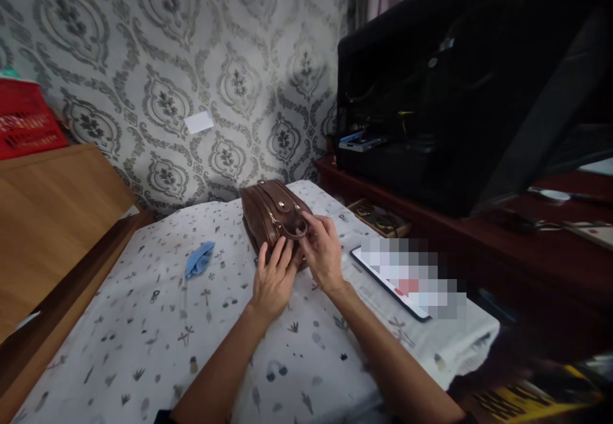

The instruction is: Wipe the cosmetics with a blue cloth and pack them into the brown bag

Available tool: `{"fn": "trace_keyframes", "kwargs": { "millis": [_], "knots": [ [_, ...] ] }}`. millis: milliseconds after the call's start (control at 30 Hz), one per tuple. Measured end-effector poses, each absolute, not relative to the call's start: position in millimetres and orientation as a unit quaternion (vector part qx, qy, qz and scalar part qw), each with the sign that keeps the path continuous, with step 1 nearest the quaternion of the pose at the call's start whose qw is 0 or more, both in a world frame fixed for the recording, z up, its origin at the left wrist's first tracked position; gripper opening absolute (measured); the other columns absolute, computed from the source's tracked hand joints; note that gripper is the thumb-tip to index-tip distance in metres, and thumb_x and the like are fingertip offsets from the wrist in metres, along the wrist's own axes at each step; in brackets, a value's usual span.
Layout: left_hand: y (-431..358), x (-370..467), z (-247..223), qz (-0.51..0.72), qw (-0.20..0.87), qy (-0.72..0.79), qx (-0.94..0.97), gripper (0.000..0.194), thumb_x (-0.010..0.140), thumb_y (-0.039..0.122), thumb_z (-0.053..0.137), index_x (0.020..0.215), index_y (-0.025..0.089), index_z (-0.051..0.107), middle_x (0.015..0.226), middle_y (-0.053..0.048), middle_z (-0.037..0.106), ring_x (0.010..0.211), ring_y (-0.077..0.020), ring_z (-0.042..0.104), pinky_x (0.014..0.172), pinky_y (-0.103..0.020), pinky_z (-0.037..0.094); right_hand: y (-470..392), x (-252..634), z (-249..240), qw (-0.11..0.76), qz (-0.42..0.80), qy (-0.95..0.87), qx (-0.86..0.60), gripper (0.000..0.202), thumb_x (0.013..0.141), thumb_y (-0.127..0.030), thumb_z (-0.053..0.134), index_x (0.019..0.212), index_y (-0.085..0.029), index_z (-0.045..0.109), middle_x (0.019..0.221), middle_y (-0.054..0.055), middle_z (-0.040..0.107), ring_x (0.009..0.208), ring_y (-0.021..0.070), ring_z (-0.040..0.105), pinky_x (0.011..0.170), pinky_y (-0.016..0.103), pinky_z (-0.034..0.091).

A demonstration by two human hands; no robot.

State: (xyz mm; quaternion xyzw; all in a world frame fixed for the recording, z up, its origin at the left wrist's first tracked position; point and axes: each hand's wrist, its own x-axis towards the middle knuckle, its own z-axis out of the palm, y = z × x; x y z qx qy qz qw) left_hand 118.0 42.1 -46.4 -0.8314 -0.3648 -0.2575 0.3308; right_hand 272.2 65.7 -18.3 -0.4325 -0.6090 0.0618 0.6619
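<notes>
Both hands [297, 264] clasp brown bag [271, 216] on printed bedsheet [158, 334], wallpapered wall [201, 60] behind.

A blue cloth [199, 259] lay crumpled on the printed white sheet [158, 341] covering the surface. A phone [390, 278] lay at the sheet's right edge, screen blurred out. A wooden board [52, 219] ran along the left, with a red crate [26, 121] behind it. Grey damask wallpaper [167, 41] covered the back wall, a small white patch [198, 121] stuck on it. A big black case [460, 92] sat on a dark red cabinet [479, 239] at right, cluttered with small items too dim to tell. Yellow-printed packaging [527, 401] showed at the bottom right corner.
</notes>
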Motion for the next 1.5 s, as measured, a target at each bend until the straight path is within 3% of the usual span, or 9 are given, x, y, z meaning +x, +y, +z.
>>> {"fn": "trace_keyframes", "kwargs": {
  "millis": [167,267,367,467,567,867,1000,1200,1500],
  "knots": [
    [43,119,-50,-0.272,0.346,-0.357,-0.824,0.044,0.099,0.021,0.046,0.142,0.017,0.054,0.148,-0.011,0.055,0.148,-0.0274,0.037,0.124,-0.055,0.021,65,273,-10,0.686,0.092,-0.621,-0.367,0.024,0.098,-0.032,0.053,0.115,-0.024,0.068,0.127,0.012,0.065,0.119,0.0272,0.062,0.096,0.047,0.056],
    [44,120,-53,-0.273,0.339,-0.363,-0.824,0.042,0.099,0.021,0.048,0.14,0.017,0.056,0.146,-0.011,0.057,0.147,-0.0279,0.037,0.124,-0.056,0.023,63,272,-8,0.695,0.237,-0.6,-0.318,0.024,0.098,-0.04,0.053,0.111,-0.023,0.065,0.13,0.013,0.065,0.097,0.0231,0.071,0.078,0.04,0.061],
    [43,121,-53,-0.278,0.332,-0.367,-0.823,0.04,0.098,0.022,0.051,0.137,0.018,0.059,0.145,-0.012,0.058,0.147,-0.0282,0.037,0.123,-0.056,0.026,62,270,-7,0.686,0.345,-0.561,-0.308,0.024,0.096,-0.045,0.055,0.105,-0.023,0.062,0.091,0.005,0.073,0.063,0.0154,0.067,0.06,0.031,0.058],
    [42,122,-52,-0.267,0.327,-0.371,-0.827,0.044,0.098,0.022,0.05,0.141,0.018,0.055,0.149,-0.013,0.054,0.148,-0.0279,0.036,0.123,-0.056,0.026,63,270,-7,0.699,0.328,-0.539,-0.336,0.023,0.094,-0.044,0.058,0.089,-0.022,0.061,0.059,-0.005,0.057,0.049,0.0113,0.054,0.049,0.023,0.049],
    [42,122,-51,-0.268,0.324,-0.373,-0.827,0.045,0.099,0.022,0.049,0.143,0.017,0.052,0.151,-0.013,0.052,0.148,-0.0279,0.036,0.124,-0.055,0.023,64,272,-10,0.705,0.275,-0.544,-0.363,0.022,0.092,-0.04,0.058,0.08,-0.021,0.06,0.063,-0.004,0.057,0.05,0.0104,0.051,0.047,0.023,0.045],
    [44,124,-59,-0.306,0.322,-0.36,-0.82,0.038,0.097,0.017,0.048,0.131,0.02,0.064,0.126,-0.01,0.071,0.138,-0.0279,0.049,0.123,-0.058,0.025,47,258,-13,0.611,0.127,-0.702,-0.344,0.006,0.09,-0.028,0.061,0.088,-0.022,0.062,0.099,0.007,0.071,0.085,0.0188,0.069,0.066,0.029,0.056],
    [44,125,-57,-0.301,0.321,-0.362,-0.822,0.04,0.097,0.019,0.049,0.135,0.023,0.062,0.128,-0.009,0.07,0.14,-0.0276,0.047,0.124,-0.058,0.024,45,253,-12,0.61,0.115,-0.694,-0.364,0.013,0.089,-0.026,0.061,0.079,-0.023,0.053,0.1,0.008,0.072,0.081,0.0178,0.069,0.065,0.029,0.056],
    [45,123,-58,-0.305,0.34,-0.351,-0.817,0.038,0.097,0.02,0.048,0.132,0.017,0.063,0.132,-0.012,0.067,0.14,-0.0285,0.047,0.124,-0.057,0.022,46,260,-7,0.613,0.165,-0.702,-0.322,0.02,0.09,-0.026,0.06,0.073,-0.023,0.049,0.131,0.014,0.067,0.107,0.0261,0.069,0.074,0.036,0.057],
    [45,122,-59,-0.286,0.354,-0.356,-0.816,0.037,0.097,0.02,0.048,0.13,0.017,0.064,0.124,-0.009,0.071,0.138,-0.0271,0.048,0.127,-0.057,0.013,42,256,1,0.624,0.227,-0.677,-0.316,0.014,0.093,-0.027,0.056,0.081,-0.023,0.052,0.09,0.004,0.066,0.081,0.0166,0.063,0.066,0.027,0.05]
  ]
}}
